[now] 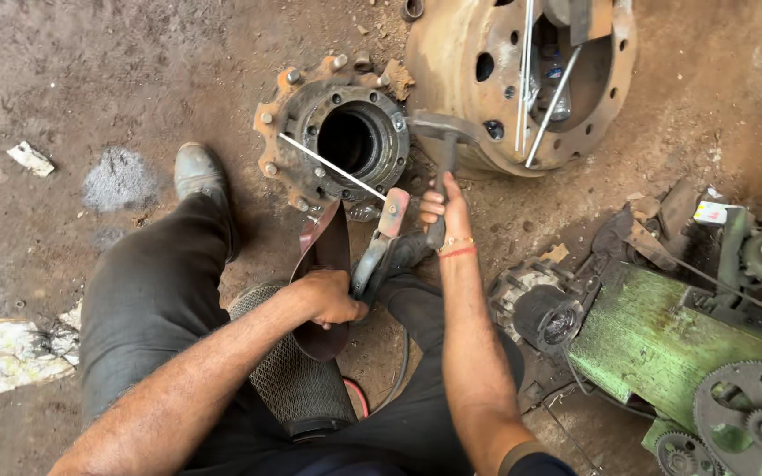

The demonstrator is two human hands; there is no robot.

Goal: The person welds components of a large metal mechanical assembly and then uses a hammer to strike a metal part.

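Note:
My left hand grips the grey handle of a welding electrode holder. Its thin rod reaches across the open bore of a rusty wheel hub lying on the dirt floor. Against the same hand rests a dark red-brown curved plate; whether the hand holds it too I cannot tell. My right hand is closed on the handle of a hammer. The hammer head sits at the hub's right edge, beside a large rusty brake drum.
Several thin rods lean inside the drum. A green machine with dark gears stands at the right, a black motor part beside it. A mesh cylinder lies between my legs. Paper scraps and a grey powder pile lie left.

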